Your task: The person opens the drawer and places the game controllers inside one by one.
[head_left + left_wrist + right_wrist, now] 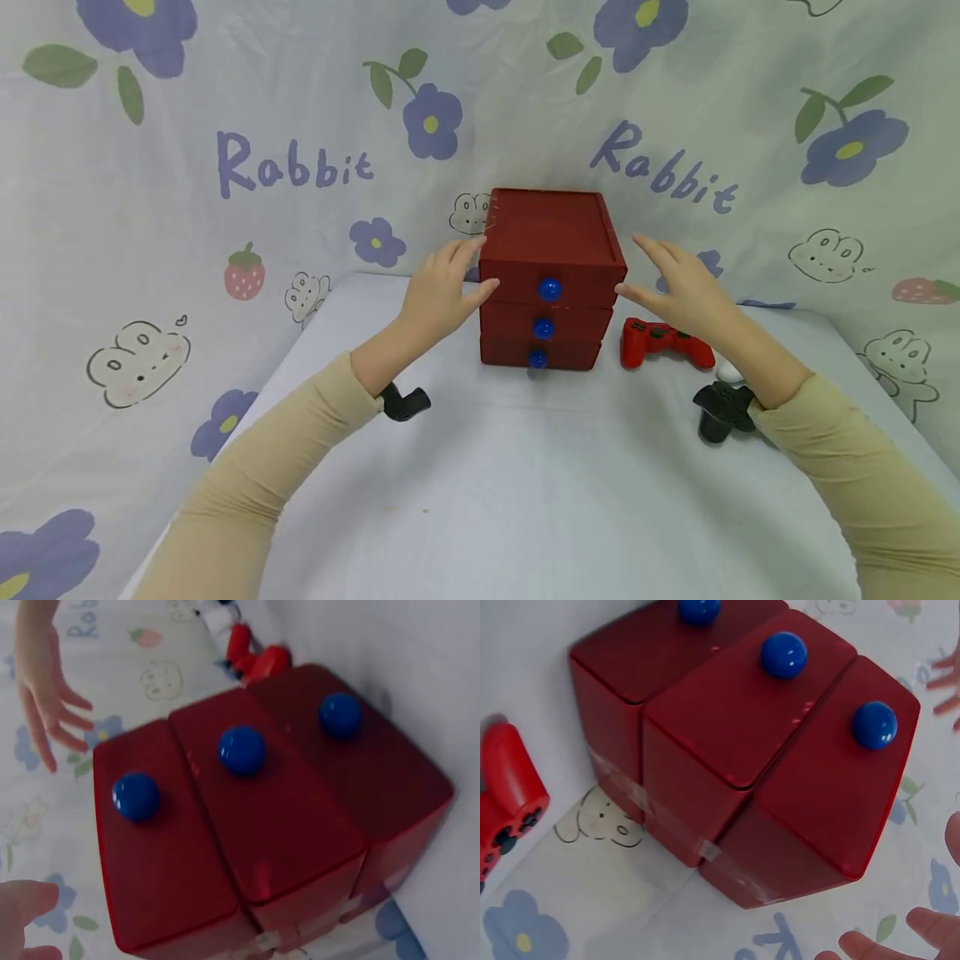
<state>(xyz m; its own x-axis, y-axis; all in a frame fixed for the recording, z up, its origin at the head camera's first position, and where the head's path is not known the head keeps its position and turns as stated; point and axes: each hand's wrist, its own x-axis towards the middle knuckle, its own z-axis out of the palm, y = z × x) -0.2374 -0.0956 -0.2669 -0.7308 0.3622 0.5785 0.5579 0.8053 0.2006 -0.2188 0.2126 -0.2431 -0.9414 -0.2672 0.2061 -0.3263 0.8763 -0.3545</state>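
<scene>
A dark red box with three drawers [555, 227] stands at the back of the white table, a round blue knob [550, 289] on each drawer front. My left hand [444, 287] hovers at its left side, fingers extended, holding nothing. Over on the right side, my right hand [681, 287] is raised the same way, its fingers spread and apart from the box. The right wrist view shows the drawer box [712, 712] from its side, with clear tape across the drawers. All three drawers look closed.
A red game controller [660, 342] lies right of the box. Beyond the right forearm's edge are a black object [722, 410] and a small white rounded item [727, 372]. Another black piece [406, 403] shows beside the left sleeve. A rabbit-patterned cloth [300, 100] hangs behind.
</scene>
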